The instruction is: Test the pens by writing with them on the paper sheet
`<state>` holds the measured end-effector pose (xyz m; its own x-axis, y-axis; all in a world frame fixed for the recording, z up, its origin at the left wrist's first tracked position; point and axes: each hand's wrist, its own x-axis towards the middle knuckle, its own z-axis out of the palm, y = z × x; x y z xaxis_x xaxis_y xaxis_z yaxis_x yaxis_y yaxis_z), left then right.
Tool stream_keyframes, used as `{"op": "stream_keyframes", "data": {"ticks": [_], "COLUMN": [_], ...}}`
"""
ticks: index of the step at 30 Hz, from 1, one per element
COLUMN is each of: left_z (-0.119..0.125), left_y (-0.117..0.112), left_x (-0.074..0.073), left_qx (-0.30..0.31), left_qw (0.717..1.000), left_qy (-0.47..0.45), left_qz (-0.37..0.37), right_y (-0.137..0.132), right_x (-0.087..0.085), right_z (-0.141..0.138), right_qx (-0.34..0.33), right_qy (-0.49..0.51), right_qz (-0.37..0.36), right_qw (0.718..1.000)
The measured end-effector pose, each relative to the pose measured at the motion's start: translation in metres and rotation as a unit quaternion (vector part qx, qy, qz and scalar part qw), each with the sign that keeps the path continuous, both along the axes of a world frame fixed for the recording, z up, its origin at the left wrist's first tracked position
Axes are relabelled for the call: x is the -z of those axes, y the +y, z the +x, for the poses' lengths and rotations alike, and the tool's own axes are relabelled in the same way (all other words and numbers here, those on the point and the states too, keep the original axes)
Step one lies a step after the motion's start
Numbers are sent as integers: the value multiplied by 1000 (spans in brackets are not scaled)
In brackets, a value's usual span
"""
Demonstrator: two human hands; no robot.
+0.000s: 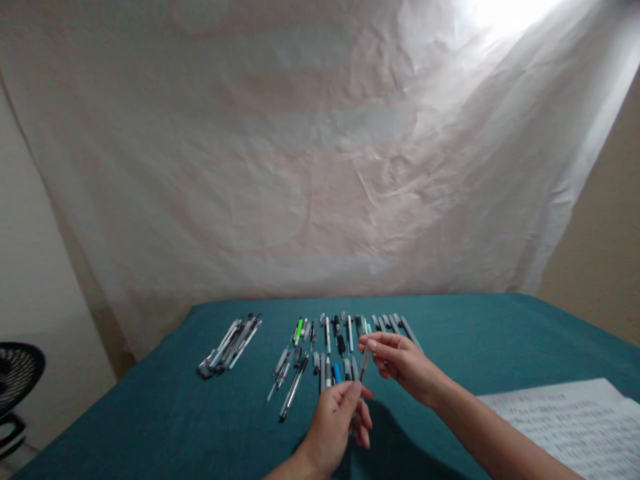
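- Closes the left hand [336, 417] to a thumb-and-finger pinch on the lower part of a slim pen [365, 365], with the remaining fingers loosely bent.
- Includes at near right some written sheets [560, 420], lying flat beside the right forearm, too blurred to read.
- Holds the slim pen tilted above the table between both hands, with its upper end leaning right.
- Pinches that upper end in the fingertips of the right hand [403, 367], with the other fingers curled.
- Shows a clear pen [294, 390] lying aslant, left of the left hand.
- Shows just beyond a short row including a blue pen [337, 372].
- Has a bundle of pens [231, 347] well to the left.
- Extends farther back to another row, with a bright green pen [299, 330] near its left end.
- Rests these on teal cloth [475, 347].
- Ends behind with a creased pale sheet [300, 167].
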<state>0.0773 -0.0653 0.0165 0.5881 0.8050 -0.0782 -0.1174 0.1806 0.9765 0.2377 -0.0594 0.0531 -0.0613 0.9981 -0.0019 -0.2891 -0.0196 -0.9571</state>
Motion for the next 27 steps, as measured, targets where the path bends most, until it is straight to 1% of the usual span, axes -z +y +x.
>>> {"op": "stream_keyframes", "data": {"ticks": [3, 8, 10, 12, 14, 17, 21, 27], "left_z": [0, 1, 1, 0, 0, -1, 0, 0], "left_y": [0, -1, -2, -2, -1, -2, -2, -1], "left_x": [0, 3, 3, 1, 0, -1, 2, 6], "left_qx": [4, 17, 18, 17, 20, 34, 56, 41], "left_qw": [1000, 1000, 1000, 1000, 1000, 999, 998, 999], "left_qy": [0, -9, -7, -5, -5, -5, -5, 1], "left_qz": [-15, -4, -2, -4, -6, -12, -20, -2], "right_y": [-1, 0, 0, 0, 0, 1, 4, 7], "right_x": [0, 5, 5, 3, -1, -6, -8, -11], "right_z": [-2, -4, -2, 0, 2, 6, 17, 32], "right_qx": [-13, 47, 59, 55, 41, 27, 38, 63], "right_qy": [20, -64, -89, -94, -87, -48, 6, 34], "right_qz": [-24, -12, 0, 12, 19, 11, -5, 3], "right_qw": [999, 997, 994, 994, 995, 998, 999, 997]}}
